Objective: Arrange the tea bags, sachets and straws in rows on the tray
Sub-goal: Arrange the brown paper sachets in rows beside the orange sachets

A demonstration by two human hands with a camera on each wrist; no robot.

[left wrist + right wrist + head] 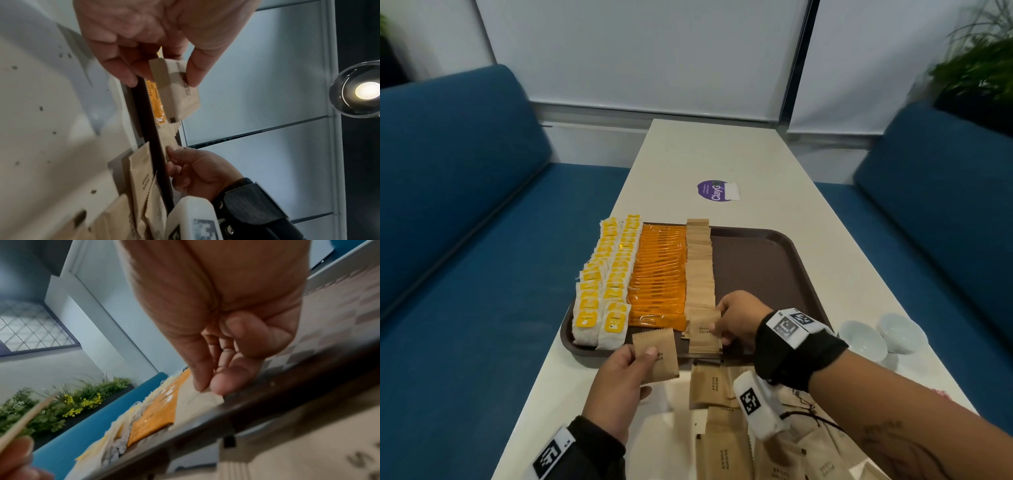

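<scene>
The brown tray [756,260] on the white table [709,154] carries rows of yellow tea bags [602,274], orange coffee sticks [659,274] and brown sugar sachets [700,274]. The right hand [736,318] reaches over its near edge, fingers pinching the nearest sachet in the row [703,330]. The left hand [619,387], just short of the tray's near rim, pinches a loose brown sugar sachet [657,356] between thumb and fingers.

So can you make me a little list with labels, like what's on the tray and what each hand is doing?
tray: brown tray on a white table
rows on tray, left to right: two of tea bags, one of orange coffee sachets, one of brown sugar sachets
left hand: pinches one loose sugar sachet
right hand: pinches the nearest sachet in the sugar row
waiting: sugar sachet pile in front of the tray
straws: none visible
</scene>
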